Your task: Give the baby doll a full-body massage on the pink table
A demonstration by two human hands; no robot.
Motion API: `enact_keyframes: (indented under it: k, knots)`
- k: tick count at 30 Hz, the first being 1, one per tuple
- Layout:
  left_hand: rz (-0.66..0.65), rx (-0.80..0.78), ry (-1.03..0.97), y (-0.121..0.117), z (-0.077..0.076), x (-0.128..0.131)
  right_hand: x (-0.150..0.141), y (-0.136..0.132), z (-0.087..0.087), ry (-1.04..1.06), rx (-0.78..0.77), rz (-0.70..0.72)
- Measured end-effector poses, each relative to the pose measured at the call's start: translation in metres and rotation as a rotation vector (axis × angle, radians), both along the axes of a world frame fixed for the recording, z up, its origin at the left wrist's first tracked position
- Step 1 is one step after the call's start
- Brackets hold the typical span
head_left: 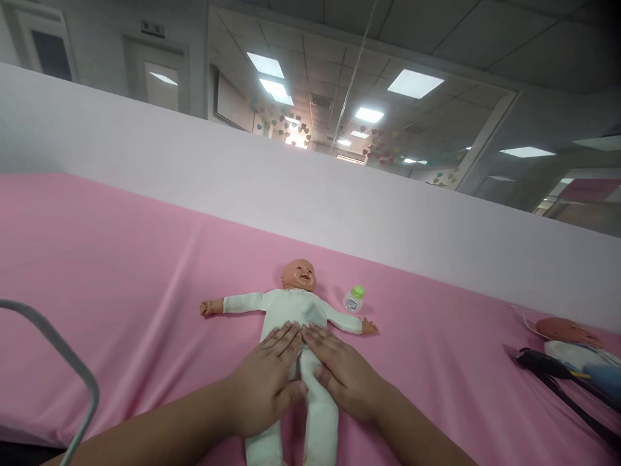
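A baby doll (pixel 290 304) in a white one-piece suit lies on its back on a pink sheet (pixel 136 278), arms spread, head away from me. My left hand (pixel 269 378) rests flat on the doll's belly and left hip, fingers stretched out. My right hand (pixel 339 372) lies flat beside it on the doll's right side, fingers out too. The two hands nearly touch over the doll's middle. Neither hand grips anything. The doll's legs run down between my wrists.
A small white bottle with a green cap (pixel 354 299) stands by the doll's arm. At the right edge lie a second doll (pixel 570 336) and a black strap-like object (pixel 548 372). A grey metal rail (pixel 72 375) curves at the lower left. A white partition (pixel 339 200) backs the bed.
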State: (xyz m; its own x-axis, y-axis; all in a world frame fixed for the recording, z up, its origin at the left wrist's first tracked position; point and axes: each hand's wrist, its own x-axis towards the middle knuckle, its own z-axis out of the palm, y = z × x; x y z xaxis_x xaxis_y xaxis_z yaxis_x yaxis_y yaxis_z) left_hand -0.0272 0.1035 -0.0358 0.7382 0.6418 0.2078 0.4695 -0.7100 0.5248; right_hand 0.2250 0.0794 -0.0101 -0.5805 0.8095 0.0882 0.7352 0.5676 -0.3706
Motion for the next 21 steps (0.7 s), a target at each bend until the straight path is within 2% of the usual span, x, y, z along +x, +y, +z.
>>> enact_keyframes:
  k: [7, 13, 17, 21]
  knots:
    - [0.086, 0.098, 0.012, -0.005, -0.009, 0.007, -0.003, 0.052, 0.000, -0.052, 0.021, -0.035]
    - [0.052, 0.130, 0.008, -0.002, -0.014, 0.007, 0.002, 0.074, -0.007, -0.078, 0.018, -0.197]
    - [0.020, 0.081, 0.043, 0.002, -0.002, 0.003, 0.005, 0.069, -0.008, -0.068, -0.046, -0.346]
    - [-0.060, -0.037, 0.063, 0.008, 0.021, -0.001, 0.009, 0.062, -0.008, -0.041, -0.061, -0.336]
